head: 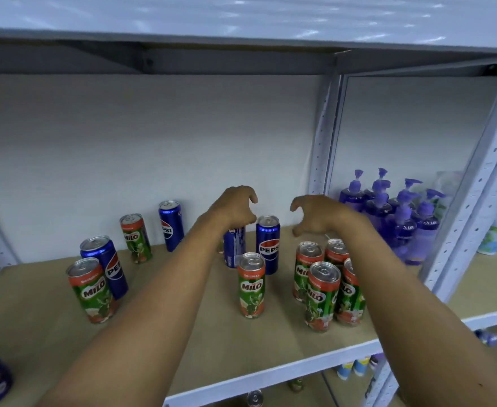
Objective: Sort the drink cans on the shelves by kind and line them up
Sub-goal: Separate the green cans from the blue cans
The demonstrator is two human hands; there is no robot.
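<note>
Brown board forms the shelf [212,342], where green Milo cans and blue Pepsi cans stand mixed. Nearest at 3 o'clock a cluster of four Milo cans [323,289] huddles; one Milo can [251,284] stands at centre. Beyond it, the left hand [235,208] curls over a Pepsi can [234,245], grip unclear. At 1 o'clock the right hand [314,215] hovers, fingers spread, holding nothing
</note>
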